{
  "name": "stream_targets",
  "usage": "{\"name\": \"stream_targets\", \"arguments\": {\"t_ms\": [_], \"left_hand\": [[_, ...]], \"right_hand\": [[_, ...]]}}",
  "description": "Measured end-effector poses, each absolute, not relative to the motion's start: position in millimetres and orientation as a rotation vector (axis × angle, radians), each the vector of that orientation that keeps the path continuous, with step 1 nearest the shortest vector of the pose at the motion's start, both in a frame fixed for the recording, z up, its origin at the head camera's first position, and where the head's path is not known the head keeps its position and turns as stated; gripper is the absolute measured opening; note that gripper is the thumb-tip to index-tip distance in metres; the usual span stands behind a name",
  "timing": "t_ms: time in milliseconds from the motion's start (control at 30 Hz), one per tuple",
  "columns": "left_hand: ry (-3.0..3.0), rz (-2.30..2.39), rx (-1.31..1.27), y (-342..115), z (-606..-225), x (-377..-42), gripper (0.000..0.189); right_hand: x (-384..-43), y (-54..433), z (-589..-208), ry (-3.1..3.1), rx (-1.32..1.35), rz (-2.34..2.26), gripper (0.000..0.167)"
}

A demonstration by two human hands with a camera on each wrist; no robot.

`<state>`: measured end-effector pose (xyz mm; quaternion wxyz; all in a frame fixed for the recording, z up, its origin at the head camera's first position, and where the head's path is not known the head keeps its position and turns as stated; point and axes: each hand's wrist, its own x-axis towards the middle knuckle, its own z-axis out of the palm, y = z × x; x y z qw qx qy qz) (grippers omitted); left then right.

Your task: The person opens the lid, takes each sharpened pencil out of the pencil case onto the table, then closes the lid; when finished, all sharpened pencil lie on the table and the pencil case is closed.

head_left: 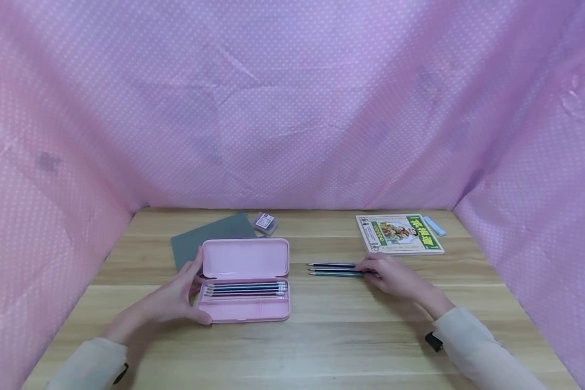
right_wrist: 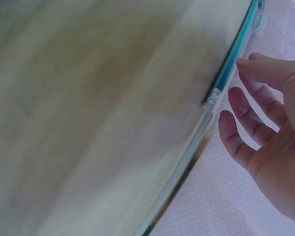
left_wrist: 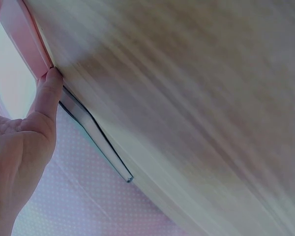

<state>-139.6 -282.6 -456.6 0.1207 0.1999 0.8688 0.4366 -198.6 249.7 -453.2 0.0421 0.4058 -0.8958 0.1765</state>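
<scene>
A pink pencil case [head_left: 246,258] lies with its lid raised; several pencils [head_left: 246,288] are in its rear compartment. My left hand [head_left: 177,295] holds the case by its left side, thumb at the front corner and fingers up along the lid. In the left wrist view, a fingertip [left_wrist: 54,76] meets the case's lower edge. To the right, three pencils [head_left: 333,269] lie side by side, points leftward, the nearest one teal. My right hand [head_left: 390,275] is over their right ends. In the right wrist view its fingers are loosely bent and spread beside the teal pencil [right_wrist: 236,49].
Behind the case is a grey-green flat sheet or book [head_left: 190,246], with a small clear box [head_left: 265,222] beside it. An illustrated book [head_left: 400,234] lies at the back right, a light-blue strip [head_left: 435,226] by its edge. Pink dotted cloth [head_left: 292,135] surrounds the wooden table [head_left: 331,346].
</scene>
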Motion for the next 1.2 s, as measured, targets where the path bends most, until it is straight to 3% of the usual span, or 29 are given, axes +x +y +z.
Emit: {"name": "stream_targets", "arguments": {"t_ms": [600, 1200], "left_hand": [[2.549, 1.263, 0.578, -280, -453, -149, 0.154], [2.532, 1.271, 0.598, -284, -456, -144, 0.153]], "right_hand": [[-197, 180, -394, -2.642, 1.393, 0.611, 0.041], [-188, 57, -401, -2.577, 1.622, 0.494, 0.038]]}}
